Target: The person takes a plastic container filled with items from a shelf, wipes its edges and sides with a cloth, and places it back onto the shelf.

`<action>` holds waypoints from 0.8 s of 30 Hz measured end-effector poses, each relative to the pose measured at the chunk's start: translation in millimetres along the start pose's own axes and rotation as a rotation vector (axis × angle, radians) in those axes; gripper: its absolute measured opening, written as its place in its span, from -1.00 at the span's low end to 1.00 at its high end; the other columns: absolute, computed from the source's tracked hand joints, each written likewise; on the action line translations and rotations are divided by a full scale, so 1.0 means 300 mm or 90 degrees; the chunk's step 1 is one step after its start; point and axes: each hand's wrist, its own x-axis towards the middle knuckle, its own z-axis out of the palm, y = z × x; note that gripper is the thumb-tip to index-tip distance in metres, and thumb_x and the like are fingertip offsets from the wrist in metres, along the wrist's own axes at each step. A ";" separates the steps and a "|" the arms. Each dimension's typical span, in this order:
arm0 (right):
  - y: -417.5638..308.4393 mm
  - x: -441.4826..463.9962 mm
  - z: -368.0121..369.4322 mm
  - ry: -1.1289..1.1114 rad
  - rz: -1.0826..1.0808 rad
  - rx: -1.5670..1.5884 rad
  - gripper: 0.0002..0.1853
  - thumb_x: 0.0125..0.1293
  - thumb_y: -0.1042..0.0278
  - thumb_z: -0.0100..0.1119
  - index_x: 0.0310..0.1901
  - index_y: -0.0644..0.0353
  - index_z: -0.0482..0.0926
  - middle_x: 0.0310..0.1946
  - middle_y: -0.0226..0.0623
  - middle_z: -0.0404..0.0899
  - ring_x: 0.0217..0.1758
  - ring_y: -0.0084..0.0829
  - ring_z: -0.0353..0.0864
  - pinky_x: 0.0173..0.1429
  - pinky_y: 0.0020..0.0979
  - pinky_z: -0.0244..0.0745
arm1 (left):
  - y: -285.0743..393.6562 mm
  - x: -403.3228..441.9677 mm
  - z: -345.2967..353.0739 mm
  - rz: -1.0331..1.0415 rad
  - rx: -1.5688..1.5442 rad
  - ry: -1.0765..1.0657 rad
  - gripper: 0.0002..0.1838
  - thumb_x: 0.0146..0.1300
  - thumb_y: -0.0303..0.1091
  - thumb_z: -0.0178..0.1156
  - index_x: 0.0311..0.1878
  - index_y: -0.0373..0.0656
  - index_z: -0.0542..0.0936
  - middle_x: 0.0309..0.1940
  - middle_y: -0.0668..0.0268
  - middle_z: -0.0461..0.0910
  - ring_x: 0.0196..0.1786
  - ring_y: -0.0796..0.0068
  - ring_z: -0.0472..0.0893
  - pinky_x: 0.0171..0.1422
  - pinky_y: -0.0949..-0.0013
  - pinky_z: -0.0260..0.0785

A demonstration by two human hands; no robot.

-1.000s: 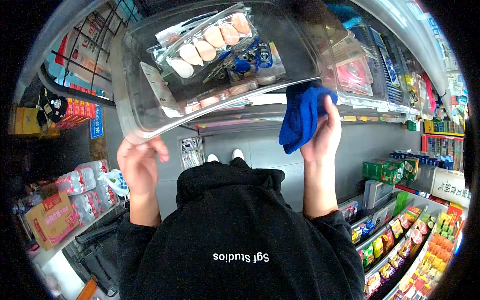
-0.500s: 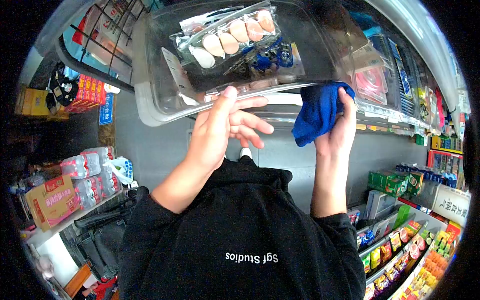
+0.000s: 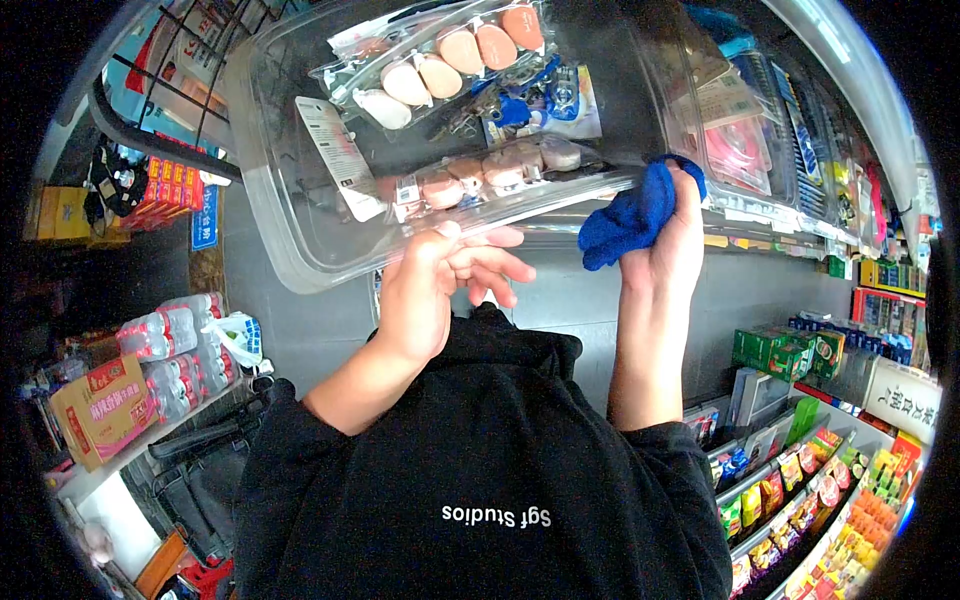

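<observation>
A clear plastic bin (image 3: 290, 255) is tilted toward me at the top, with bagged beige makeup sponges (image 3: 459, 50), a packet of round puffs (image 3: 505, 168), a white card (image 3: 340, 160) and blue-and-metal items (image 3: 560, 97) inside. At its near edge, my left hand (image 3: 430, 290) has the thumb by the rim and the fingers curled below it, gripping the bin. A bunched blue cloth (image 3: 630, 218) is held in my right hand (image 3: 668, 245), pressed against the bin's near right corner. The cloth hides part of that corner.
More clear bins with goods (image 3: 735, 150) stand at the right. A wire basket (image 3: 195, 75) is at upper left. Packs of bottles (image 3: 170, 350) and a cardboard box (image 3: 103, 412) sit at left. Snack racks (image 3: 790, 490) fill the lower right, below green boxes (image 3: 775, 350).
My left hand has moved right along the near edge from the bin's left corner. The near edge has tipped lower, showing more of the contents. My right hand and the cloth have shifted slightly up and right.
</observation>
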 end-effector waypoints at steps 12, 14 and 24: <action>0.050 -0.102 0.018 -0.009 0.048 -0.050 -0.80 0.16 0.24 0.18 -0.26 0.14 0.47 -0.46 -0.40 0.49 -0.40 -0.48 0.49 -0.31 -0.43 0.41 | -0.003 -0.013 -0.014 -0.022 0.003 -0.008 -0.39 0.24 0.05 -0.34 -0.27 -0.34 0.53 -0.50 0.05 0.60 -0.54 0.34 0.55 -0.44 0.46 0.25; 0.055 -0.161 0.042 -0.040 0.101 -0.084 -0.79 0.17 0.21 0.18 -0.27 0.14 0.47 -0.47 -0.42 0.48 -0.42 -0.52 0.47 -0.33 -0.47 0.39 | -0.005 -0.012 -0.014 -0.031 0.009 0.002 -0.39 0.24 0.05 -0.34 -0.30 -0.33 0.53 -0.53 0.04 0.59 -0.56 0.34 0.54 -0.47 0.44 0.26; 0.123 -0.273 0.101 -0.153 0.219 0.007 -0.85 0.16 0.38 0.22 -0.27 0.23 0.56 -0.41 -0.38 0.56 -0.42 -0.58 0.51 -0.35 -0.54 0.42 | 0.022 -0.010 -0.003 0.016 -0.006 0.073 -0.45 0.29 -0.03 -0.27 -0.43 -0.36 0.50 -0.71 0.23 0.44 -0.68 0.52 0.36 -0.57 0.50 0.16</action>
